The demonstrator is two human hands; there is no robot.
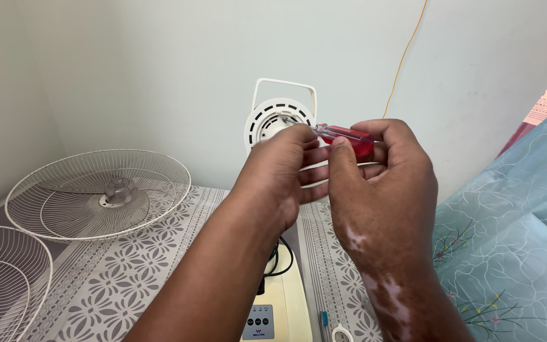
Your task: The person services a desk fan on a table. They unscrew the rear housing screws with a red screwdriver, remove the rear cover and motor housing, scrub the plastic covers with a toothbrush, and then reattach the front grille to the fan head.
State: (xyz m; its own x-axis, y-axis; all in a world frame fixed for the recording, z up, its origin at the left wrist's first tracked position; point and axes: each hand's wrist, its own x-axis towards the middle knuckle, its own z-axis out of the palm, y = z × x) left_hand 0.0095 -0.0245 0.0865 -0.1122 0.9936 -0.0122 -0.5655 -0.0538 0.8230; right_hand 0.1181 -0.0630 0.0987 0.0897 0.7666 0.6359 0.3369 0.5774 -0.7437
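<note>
Head view. We hold a screwdriver (pixel 343 135) up in front of a white fan motor housing (pixel 272 121). It has a translucent red handle and a thin metal shaft; the shaft points left toward the round, slotted face of the housing, and its tip sits at or just beside that face, though we cannot tell whether it touches. Our right hand (pixel 381 183) is closed around the red handle, thumb lying along it. Our left hand (pixel 280 174) has its fingers curled and pinched about the shaft near the tip.

The housing carries a white loop handle on top and stands on a cream base (pixel 284 303) with a small grey button panel. A black cord (pixel 281 259) coils behind the hands. To the left, on the patterned cloth (pixel 134 272), lie two white wire fan guards (pixel 96 193), one holding clear blades.
</note>
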